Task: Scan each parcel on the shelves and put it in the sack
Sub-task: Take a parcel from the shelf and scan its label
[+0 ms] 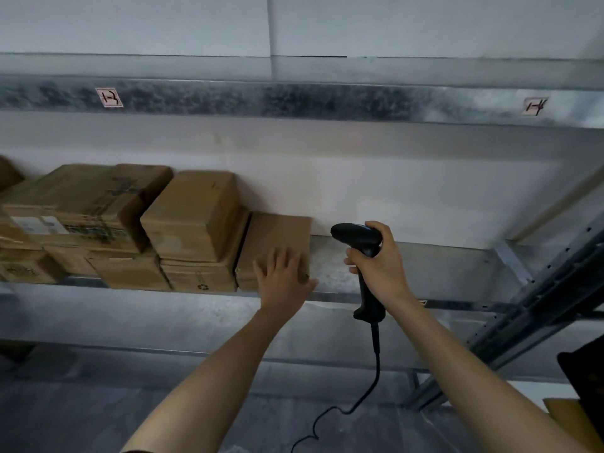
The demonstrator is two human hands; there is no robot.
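Parcel: low brown box at the right end of the row on the shelf, touching the stacked boxes on its left, with bare shelf to its right.
Cord: black cord hangs from the scanner's grip and curls away at the bottom of the view.
Dark shape: something black at the near right edge. It may be the sack, but I cannot tell.
Right hand: right hand has its fingers wrapped round the handle of the scanner and holds it upright.
Left hand: left hand lies flat on the parcel's near right corner, fingers straight and spread. It is pressing rather than gripping.
Key relation: the scanner's head sits just right of the parcel, apart from it, with its nose turned left towards the parcel's right side. The left hand is nearer, since it is already touching.
Long axis: it looks to run near to far, back towards the wall, so I judge a pull towards the shelf's front edge would free the parcel.
Label: none shows on the parcel's top, so I cannot tell which face needs scanning.
Stacked boxes: stacked boxes stand taller, left of the parcel, two layers deep.
Wall: pale wall directly behind.
Upper beam: metal beam overhead carries two handwritten tags.
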